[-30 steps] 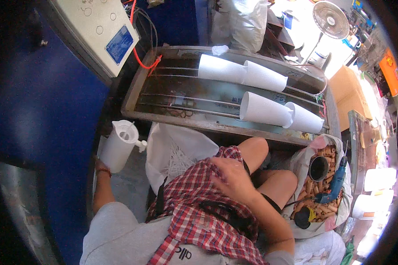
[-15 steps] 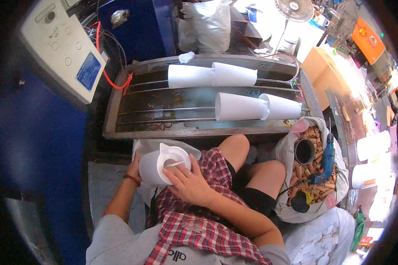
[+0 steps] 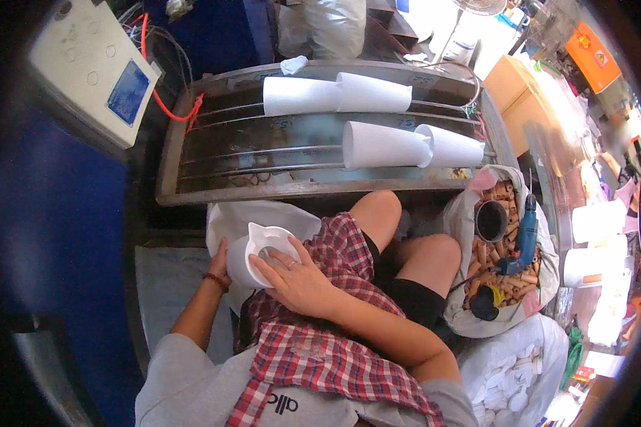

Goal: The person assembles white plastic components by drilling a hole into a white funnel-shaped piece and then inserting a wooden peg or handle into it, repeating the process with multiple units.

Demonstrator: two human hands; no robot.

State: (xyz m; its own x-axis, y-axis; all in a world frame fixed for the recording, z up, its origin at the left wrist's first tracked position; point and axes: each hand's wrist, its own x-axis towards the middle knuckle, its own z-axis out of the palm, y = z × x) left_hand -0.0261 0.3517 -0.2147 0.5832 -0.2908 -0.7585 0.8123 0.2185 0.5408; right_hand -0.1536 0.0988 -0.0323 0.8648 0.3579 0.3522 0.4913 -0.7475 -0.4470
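Observation:
Over my lap I hold a white jug-shaped container with a pointed spout-like lip; its round opening is turned towards me. My left hand is wrapped round its far left side, with most of the fingers hidden behind it. My right hand grips the rim, fingers reaching over the opening and partly into it. White cloth-like sheeting lies beneath the container. Beyond my knees, similar white tapered pieces sit in pairs, end to end, on metal rods.
The rods cross a metal-framed trough. At right, a sack of brown tubes holds a blue power drill and a dark round cup. Below it stands a bag of white pieces. A control box is at upper left.
The view has tilted, so the trough sits higher in the picture. My right fingers have shifted on the container's rim, spreading more over the opening. Both hands still hold it.

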